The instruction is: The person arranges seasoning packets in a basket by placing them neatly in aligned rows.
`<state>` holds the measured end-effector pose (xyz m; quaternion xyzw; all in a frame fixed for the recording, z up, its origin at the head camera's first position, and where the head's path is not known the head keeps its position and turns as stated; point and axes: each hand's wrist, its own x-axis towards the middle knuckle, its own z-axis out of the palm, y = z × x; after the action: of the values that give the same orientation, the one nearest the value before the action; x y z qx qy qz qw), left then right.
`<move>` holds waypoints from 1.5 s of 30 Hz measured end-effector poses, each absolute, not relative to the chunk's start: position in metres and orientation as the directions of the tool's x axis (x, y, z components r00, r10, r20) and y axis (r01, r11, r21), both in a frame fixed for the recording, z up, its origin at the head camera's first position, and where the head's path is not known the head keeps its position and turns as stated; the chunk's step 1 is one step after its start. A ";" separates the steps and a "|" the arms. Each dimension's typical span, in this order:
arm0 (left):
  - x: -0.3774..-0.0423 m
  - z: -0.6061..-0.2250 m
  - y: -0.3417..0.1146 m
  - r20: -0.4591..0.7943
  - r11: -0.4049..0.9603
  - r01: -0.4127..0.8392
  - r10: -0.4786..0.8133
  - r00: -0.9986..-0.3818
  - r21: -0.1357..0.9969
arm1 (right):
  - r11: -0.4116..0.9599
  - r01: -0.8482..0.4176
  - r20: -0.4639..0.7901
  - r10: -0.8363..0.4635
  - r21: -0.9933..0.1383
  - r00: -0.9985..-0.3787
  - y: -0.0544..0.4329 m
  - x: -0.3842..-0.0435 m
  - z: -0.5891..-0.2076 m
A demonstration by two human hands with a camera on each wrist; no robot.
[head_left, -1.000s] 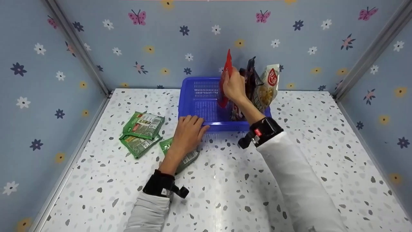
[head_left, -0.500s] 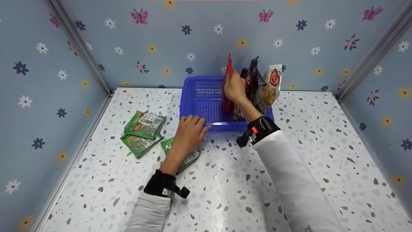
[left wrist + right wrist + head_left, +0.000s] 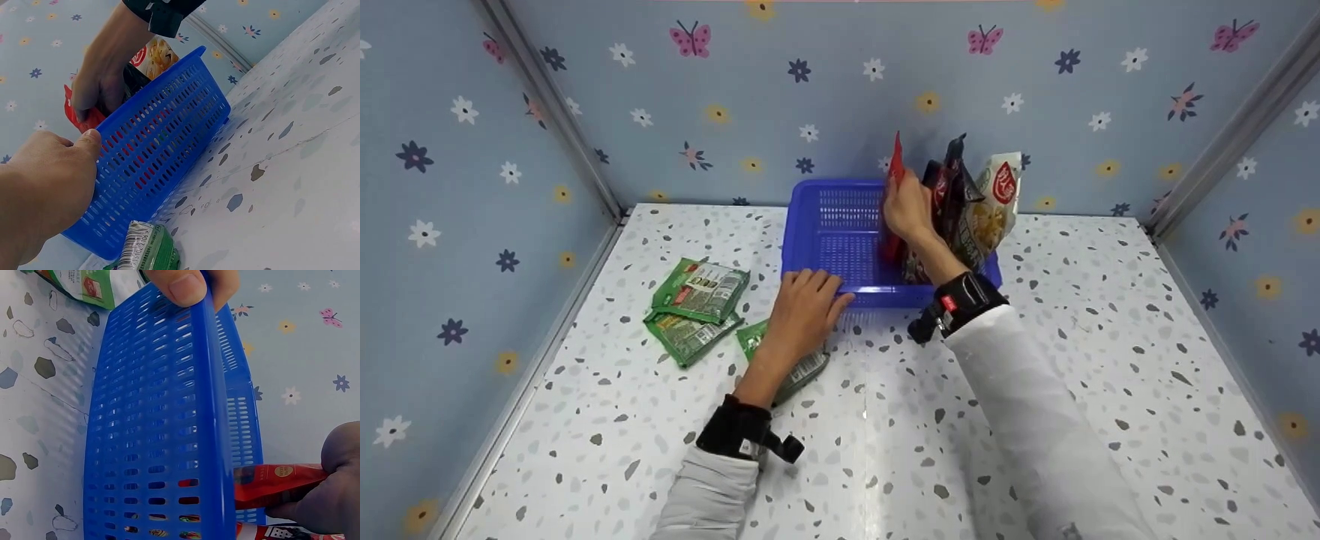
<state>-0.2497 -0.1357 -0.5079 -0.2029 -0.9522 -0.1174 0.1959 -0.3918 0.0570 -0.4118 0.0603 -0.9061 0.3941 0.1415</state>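
Observation:
My left hand (image 3: 804, 311) grips the near rim of the blue plastic basket (image 3: 844, 182), thumb outside and fingers over the edge, as the right wrist view shows. Inside the basket my right hand (image 3: 910, 206) holds a red food packet (image 3: 278, 482) that stands upright, its top poking above the fingers. Just right of that hand, dark packets (image 3: 953, 176) and a white packet with a food picture (image 3: 997, 196) stand in the basket's right part. The left half of the basket shows its bare slotted floor. My left forearm partly covers a green packet (image 3: 808, 367) on the table.
Two green packets (image 3: 705, 291) lie overlapping on the speckled table (image 3: 1080, 360), left of the basket. Close behind the basket rises a flowered back wall (image 3: 750, 90). Side walls with metal corner strips bound the table at left and right.
My right hand has lowered the red packet a little deeper into the basket, beside the dark packets. My left hand keeps its hold on the rim. The view has shifted slightly.

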 end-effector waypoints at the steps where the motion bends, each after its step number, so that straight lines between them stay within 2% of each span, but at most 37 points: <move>1: -0.250 -0.508 -0.136 0.419 0.891 0.431 0.340 -0.842 0.144 | 0.680 -0.220 0.303 0.003 -0.699 -0.953 0.057 -0.392 -0.412; 28: -0.249 -0.508 -0.135 0.427 0.890 0.431 0.336 -0.839 0.146 | 0.656 -0.147 0.231 0.043 -0.740 -0.972 0.057 -0.389 -0.412; 36: -0.249 -0.507 -0.135 0.418 0.890 0.428 0.333 -0.845 0.158 | 0.564 -0.106 0.188 0.090 -0.819 -0.978 0.056 -0.388 -0.411; 45: -0.250 -0.507 -0.135 0.416 0.886 0.434 0.338 -0.845 0.163 | 0.502 -0.095 0.165 0.096 -0.859 -0.982 0.054 -0.384 -0.401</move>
<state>-0.2497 -0.1350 -0.5072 -0.2027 -0.9520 -0.1261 0.1914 -0.3837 0.0537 -0.4010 -0.0002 -0.8614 0.4989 0.0959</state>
